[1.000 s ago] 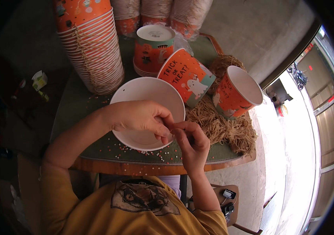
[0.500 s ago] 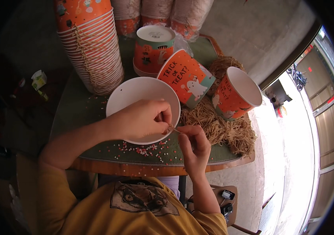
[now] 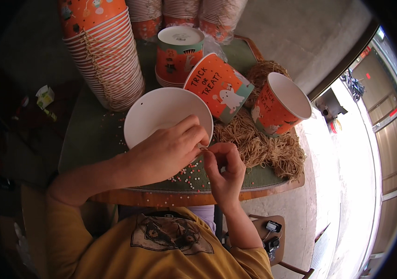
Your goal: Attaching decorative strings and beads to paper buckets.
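An open paper bucket (image 3: 154, 110) stands in front of me with its white inside showing and a small hole near its far-left rim. My left hand (image 3: 170, 146) lies across its near rim, thumb and fingers pinched on a short bit of tan cord (image 3: 203, 149) at the right side of the rim. My right hand (image 3: 226, 169) meets it there, also pinching the cord between thumb and forefinger. The fingers hide most of the cord and the rim behind it. Beside my right hand lies a bundle of tan cords (image 3: 259, 144).
A tall stack of orange buckets (image 3: 107, 60) with cord handles rises at the left. An upside-down bucket (image 3: 180, 53), a tilted bucket (image 3: 219, 88) and another bucket (image 3: 280, 104) stand behind the cords. Red and white beads (image 3: 189, 176) lie scattered near the table edge (image 3: 161, 197). Wrapped stacks (image 3: 217, 21) stand behind.
My left hand has turned and shifted down over the near rim, its fingers now over the cord. My right hand has moved slightly up and left, closer to it.
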Motion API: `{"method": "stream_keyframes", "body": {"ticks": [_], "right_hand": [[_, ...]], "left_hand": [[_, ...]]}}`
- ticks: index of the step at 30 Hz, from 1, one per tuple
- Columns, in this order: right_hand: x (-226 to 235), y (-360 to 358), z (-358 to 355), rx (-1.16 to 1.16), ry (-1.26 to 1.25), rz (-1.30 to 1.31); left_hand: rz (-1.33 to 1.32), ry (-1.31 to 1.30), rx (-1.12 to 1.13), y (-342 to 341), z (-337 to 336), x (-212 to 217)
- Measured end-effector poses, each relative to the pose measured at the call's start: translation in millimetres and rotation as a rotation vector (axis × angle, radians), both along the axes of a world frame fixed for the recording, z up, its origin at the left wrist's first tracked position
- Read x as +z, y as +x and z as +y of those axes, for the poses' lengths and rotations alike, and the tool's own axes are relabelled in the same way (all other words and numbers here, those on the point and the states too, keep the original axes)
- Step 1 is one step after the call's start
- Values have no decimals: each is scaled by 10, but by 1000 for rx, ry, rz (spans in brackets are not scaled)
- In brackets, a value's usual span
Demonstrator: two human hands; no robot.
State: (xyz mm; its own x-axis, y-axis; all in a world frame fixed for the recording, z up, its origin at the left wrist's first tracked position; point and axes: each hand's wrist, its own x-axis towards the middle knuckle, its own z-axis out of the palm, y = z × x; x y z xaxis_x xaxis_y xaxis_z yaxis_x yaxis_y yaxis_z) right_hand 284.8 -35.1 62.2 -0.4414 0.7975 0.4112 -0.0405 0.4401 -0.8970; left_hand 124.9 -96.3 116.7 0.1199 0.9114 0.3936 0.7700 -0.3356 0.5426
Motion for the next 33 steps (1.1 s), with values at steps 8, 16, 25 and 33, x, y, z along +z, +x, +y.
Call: {"method": "stream_keyframes", "body": {"ticks": [8, 16, 25, 33], "right_hand": [[-89, -39, 0, -39, 105, -22], [-88, -46, -11, -86, 413, -75], [-102, -61, 13, -62, 522, -26], [-104, -64, 1, 90, -191, 164]], "left_hand": [[55, 14, 43, 24, -5, 6], [-105, 69, 93, 37, -51, -103], [-436, -126, 49, 10, -47, -66], [-502, -184, -38, 10, -9, -32]]}}
